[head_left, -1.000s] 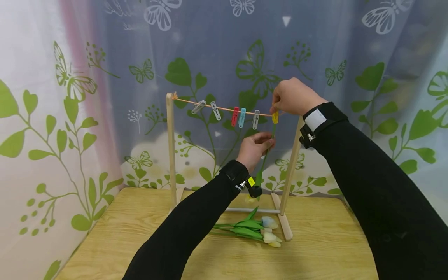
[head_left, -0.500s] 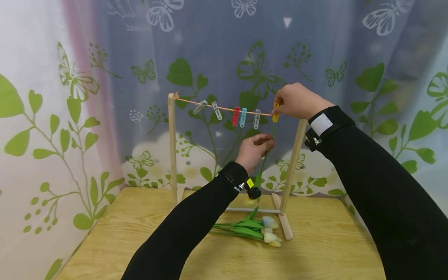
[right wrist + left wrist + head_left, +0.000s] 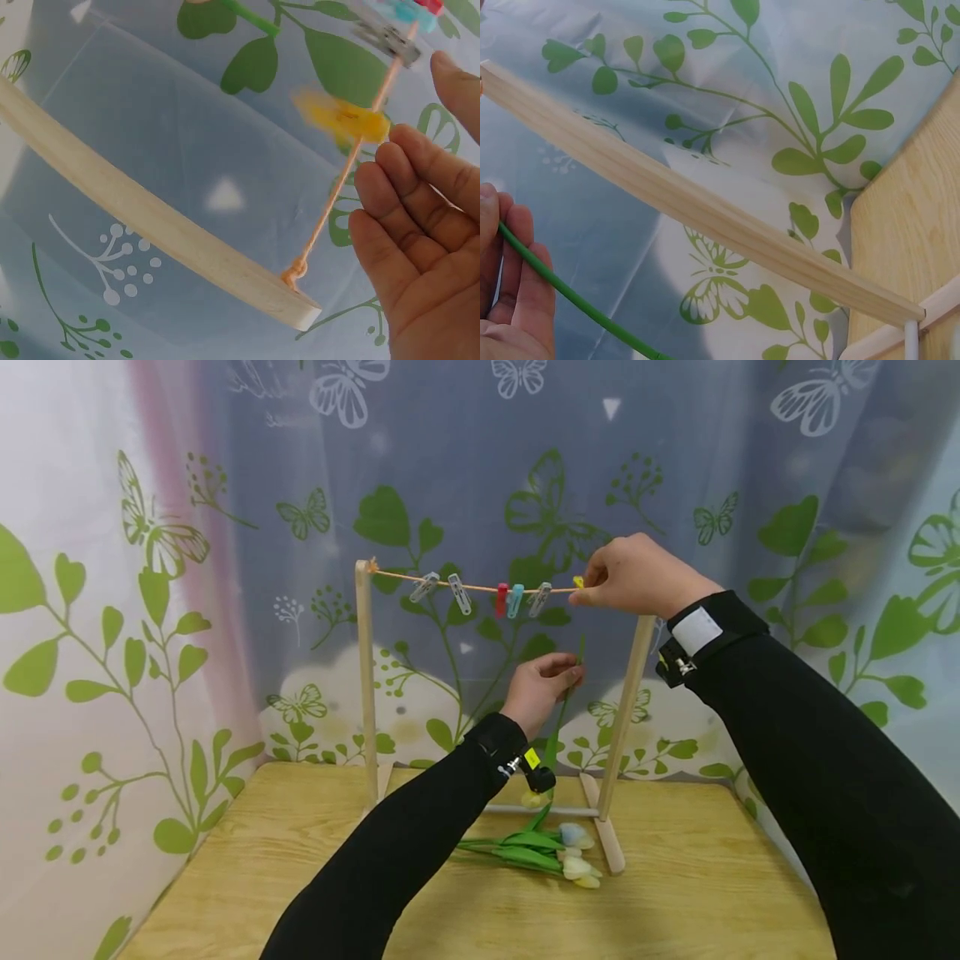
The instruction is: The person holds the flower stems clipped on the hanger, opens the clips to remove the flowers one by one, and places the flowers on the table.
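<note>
My left hand (image 3: 542,692) pinches the green stem of a tulip (image 3: 566,291), which hangs head down with its pale yellow bloom (image 3: 534,799) near the tabletop. The stem's upper end pokes above my fingers, apart from the cord. At the cord's right part is a yellow clothespin (image 3: 345,121), blurred and tipped sideways. My right hand (image 3: 424,240) is beside it, fingertips close to or touching its end, thumb spread away. The head view shows only a bit of that clothespin past my right fingers.
An orange cord (image 3: 480,587) spans a wooden frame (image 3: 366,685), carrying grey clothespins (image 3: 460,594), a red one (image 3: 501,599) and a light blue one (image 3: 514,602). Several tulips (image 3: 525,852) lie on the wooden table (image 3: 675,877). A patterned curtain (image 3: 450,460) hangs behind.
The cord has risen at the right, and its clothespins have swung. The yellow clothespin has tipped up, away from the stem end. My right thumb has parted from it; my left hand has sunk slightly.
</note>
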A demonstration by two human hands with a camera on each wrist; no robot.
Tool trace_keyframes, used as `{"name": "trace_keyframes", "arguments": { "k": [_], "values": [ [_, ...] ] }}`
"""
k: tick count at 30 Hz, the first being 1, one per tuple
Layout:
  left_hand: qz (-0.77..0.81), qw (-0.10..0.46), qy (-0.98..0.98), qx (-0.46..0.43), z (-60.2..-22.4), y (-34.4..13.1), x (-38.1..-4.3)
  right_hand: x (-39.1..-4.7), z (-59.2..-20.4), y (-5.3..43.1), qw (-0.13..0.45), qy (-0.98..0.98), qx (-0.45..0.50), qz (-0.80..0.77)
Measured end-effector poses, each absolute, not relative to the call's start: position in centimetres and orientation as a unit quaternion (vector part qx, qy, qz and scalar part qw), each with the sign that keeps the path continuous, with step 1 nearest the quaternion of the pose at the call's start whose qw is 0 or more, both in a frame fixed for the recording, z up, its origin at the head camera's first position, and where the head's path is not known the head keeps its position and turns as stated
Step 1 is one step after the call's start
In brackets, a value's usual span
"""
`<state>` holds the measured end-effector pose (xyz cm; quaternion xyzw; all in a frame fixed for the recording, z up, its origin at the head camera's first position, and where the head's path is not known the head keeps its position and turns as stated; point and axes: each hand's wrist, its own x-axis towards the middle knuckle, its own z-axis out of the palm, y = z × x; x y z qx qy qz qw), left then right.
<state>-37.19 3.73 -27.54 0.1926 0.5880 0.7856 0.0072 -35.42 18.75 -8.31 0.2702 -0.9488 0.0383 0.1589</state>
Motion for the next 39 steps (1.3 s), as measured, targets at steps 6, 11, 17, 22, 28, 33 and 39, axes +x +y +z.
{"name": "trace_keyframes", "arguments": {
  "k": [6, 11, 17, 22, 28, 33, 39],
  "values": [
    [0.779, 0.006, 0.592, 0.204, -28.4, 3.7, -37.9, -34.8, -8.6, 18.9, 0.182, -0.940, 0.282, 0.053],
    [0.771, 0.002, 0.602, 0.208, -28.8, 3.0, -38.1, -34.3, -9.6, 19.1, 0.186, -0.937, 0.287, 0.071],
    [0.771, 0.004, 0.606, 0.197, -28.8, 2.2, -38.0, -34.2, -12.0, 19.6, 0.180, -0.934, 0.294, 0.094],
    [0.774, -0.002, 0.599, 0.205, -28.5, 1.5, -37.9, -34.6, -13.9, 19.9, 0.185, -0.927, 0.309, 0.109],
    [0.786, 0.004, 0.581, 0.212, -28.0, 0.8, -37.6, -34.7, -15.6, 19.9, 0.168, -0.928, 0.306, 0.131],
    [0.784, 0.007, 0.581, 0.218, -28.0, 0.6, -37.5, -34.8, -17.8, 20.1, 0.151, -0.923, 0.312, 0.168],
    [0.776, 0.005, 0.589, 0.226, -28.4, 0.2, -37.4, -35.3, -22.0, 20.4, 0.125, -0.918, 0.320, 0.198]
  ]
}}
